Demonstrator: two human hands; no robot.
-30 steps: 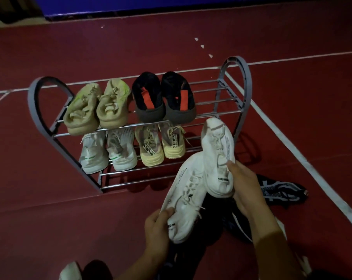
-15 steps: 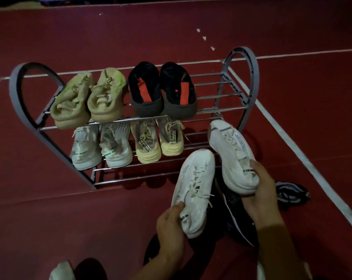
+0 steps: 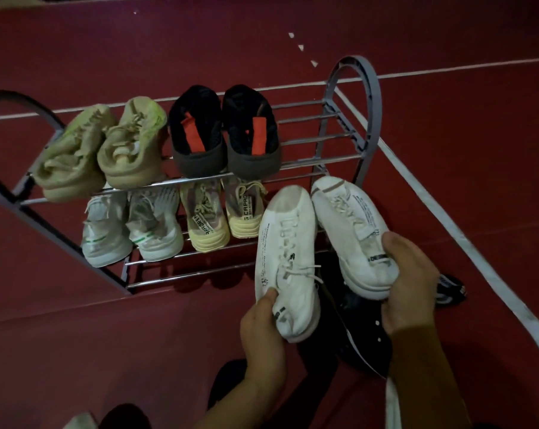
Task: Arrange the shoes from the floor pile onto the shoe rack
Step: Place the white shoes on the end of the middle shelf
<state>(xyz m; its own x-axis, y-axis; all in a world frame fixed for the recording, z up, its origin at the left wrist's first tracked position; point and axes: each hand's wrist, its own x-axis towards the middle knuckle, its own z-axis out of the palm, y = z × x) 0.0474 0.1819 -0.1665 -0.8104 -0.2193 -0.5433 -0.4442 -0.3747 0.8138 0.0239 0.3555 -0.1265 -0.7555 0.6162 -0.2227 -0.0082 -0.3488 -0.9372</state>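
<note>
My left hand (image 3: 263, 332) grips the heel of a white sneaker (image 3: 285, 255), toe pointing at the rack. My right hand (image 3: 412, 283) grips the heel of its white mate (image 3: 351, 230), which lies close beside it on the right. Both toes reach the right end of the lower shelf of the grey two-tier shoe rack (image 3: 359, 97). The top shelf carries a tan pair (image 3: 102, 150) and a black pair with orange tabs (image 3: 224, 131). On the lower shelf stand a pale white-green pair (image 3: 132, 227) and a cream pair (image 3: 221, 212).
Black shoes (image 3: 354, 311) lie on the red floor under my hands, and another black shoe with white lettering (image 3: 450, 287) pokes out right of my right hand. White court lines (image 3: 466, 243) cross the floor. The right part of the top shelf holds nothing.
Both hands have carried the white sneakers forward toward the rack's lower right end. The two shoes now lie side by side, closer together than before.
</note>
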